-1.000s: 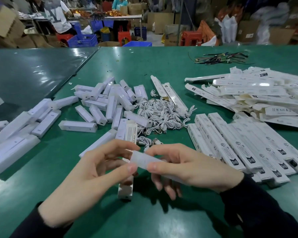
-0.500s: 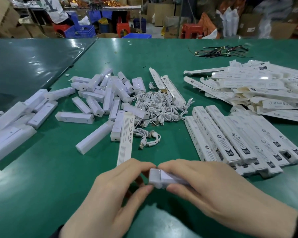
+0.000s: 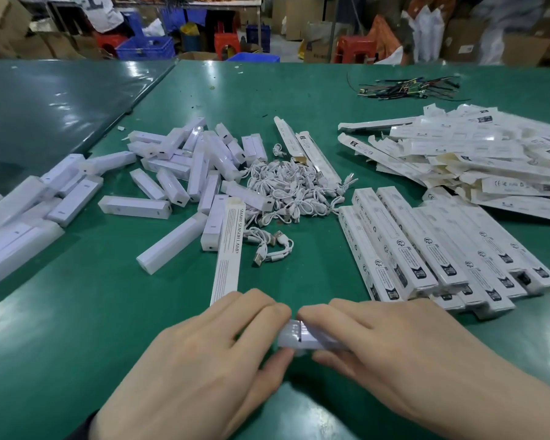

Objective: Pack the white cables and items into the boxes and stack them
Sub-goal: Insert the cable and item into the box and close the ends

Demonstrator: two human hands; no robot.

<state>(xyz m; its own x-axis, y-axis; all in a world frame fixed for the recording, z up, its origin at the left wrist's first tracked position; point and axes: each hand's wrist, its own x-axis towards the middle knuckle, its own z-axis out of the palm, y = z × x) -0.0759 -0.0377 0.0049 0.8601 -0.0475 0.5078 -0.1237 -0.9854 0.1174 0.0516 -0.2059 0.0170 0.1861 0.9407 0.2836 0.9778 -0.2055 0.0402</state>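
Note:
My left hand (image 3: 200, 360) and my right hand (image 3: 391, 350) together grip a white lamp bar (image 3: 302, 338) low over the green table (image 3: 92, 312), fingertips pinching its near end. A long box printed "SMART SENSOR LAMP" (image 3: 229, 249) lies just beyond my left hand, its near end hidden under my fingers. A heap of coiled white cables (image 3: 292, 192) sits mid-table. Loose white lamp bars (image 3: 178, 179) spread to its left. Closed boxes (image 3: 426, 249) lie in a stacked row on the right.
Flat unfolded boxes (image 3: 477, 154) pile at the far right. A bundle of dark wires (image 3: 407, 87) lies at the back. More white bars (image 3: 23, 217) lie at the left edge. Beyond the table are cartons, blue crates and red stools.
Both hands with the white bar have come down and toward me. My fingers have closed tighter round the bar's end. The view has tilted downward.

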